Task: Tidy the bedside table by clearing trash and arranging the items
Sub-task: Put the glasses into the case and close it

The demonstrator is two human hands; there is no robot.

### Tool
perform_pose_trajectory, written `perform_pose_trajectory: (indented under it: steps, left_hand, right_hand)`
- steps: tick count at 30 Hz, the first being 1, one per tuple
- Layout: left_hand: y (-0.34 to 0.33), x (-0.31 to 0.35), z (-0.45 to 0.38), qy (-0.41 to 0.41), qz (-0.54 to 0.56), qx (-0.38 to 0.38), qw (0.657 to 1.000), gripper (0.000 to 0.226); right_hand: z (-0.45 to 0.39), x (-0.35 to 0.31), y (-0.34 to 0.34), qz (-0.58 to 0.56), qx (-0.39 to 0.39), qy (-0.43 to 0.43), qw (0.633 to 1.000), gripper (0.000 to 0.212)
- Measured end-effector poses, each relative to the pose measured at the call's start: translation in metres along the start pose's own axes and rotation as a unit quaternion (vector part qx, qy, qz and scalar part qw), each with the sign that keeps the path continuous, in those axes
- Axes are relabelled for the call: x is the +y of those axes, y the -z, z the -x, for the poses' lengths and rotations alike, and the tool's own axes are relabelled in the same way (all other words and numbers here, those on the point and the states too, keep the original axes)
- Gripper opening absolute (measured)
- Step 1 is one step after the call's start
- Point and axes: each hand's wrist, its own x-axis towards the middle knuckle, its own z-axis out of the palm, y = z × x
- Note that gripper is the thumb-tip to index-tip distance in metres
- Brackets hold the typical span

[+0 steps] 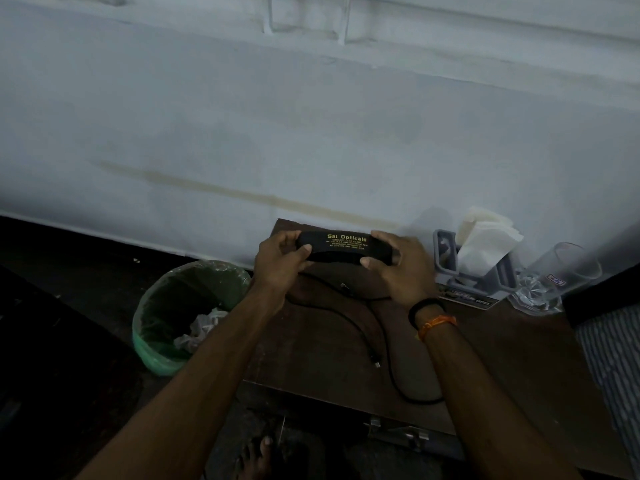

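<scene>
Both hands hold a black spectacle case (341,249) above the far edge of the brown wooden surface (485,358), close to the pale blue wall (311,116); left hand (278,259) closed around the case's left end, thumb on the front face, fingers curled over the top; right hand (398,268) closed around the right end, thumb pressed on the lower front edge. Case lies horizontal between the two hands; lid appears closed, though dim light makes the seam hard to confirm. Gold print on the case reads "Sai Opticals"; the smaller lines beneath are too fine to read.

Right wrist carries a black band (424,308) and an orange thread (438,323).

Below the hands, a black cable (363,336) trails in loops over the surface, one plug end lying free near its middle.

Right of the right hand: a grey holder (446,258) with white tissue (485,237) standing in it; beyond that a clear glass (554,278) bearing a small red-and-blue label, unreadable; under the holder a printed card (474,299) showing the word "OPEL".

Left of and below the left hand, on the floor, a bin with a green liner (187,313); crumpled white paper (201,329) inside it.
</scene>
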Motion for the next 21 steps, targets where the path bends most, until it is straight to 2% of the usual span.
perform_pose_trajectory:
  steps: [9, 13, 16, 21]
  left_hand:
    - [0.011, -0.007, -0.023, -0.046, -0.162, 0.016, 0.986, 0.041]
    - [0.016, -0.015, -0.027, -0.029, -0.184, -0.030, 0.982, 0.051]
    - [0.018, -0.019, -0.030, -0.020, -0.216, -0.034, 0.976, 0.054]
    - [0.019, -0.018, -0.027, -0.020, -0.259, -0.055, 0.964, 0.054]
  right_hand:
    - [-0.008, 0.002, -0.032, 0.015, 0.050, -0.040, 0.998, 0.047]
    - [-0.007, 0.012, -0.039, -0.007, 0.026, -0.069, 0.997, 0.049]
    - [-0.005, 0.012, -0.043, -0.006, -0.003, -0.074, 0.997, 0.051]
    - [-0.006, 0.009, -0.041, 0.046, -0.059, -0.059, 0.996, 0.059]
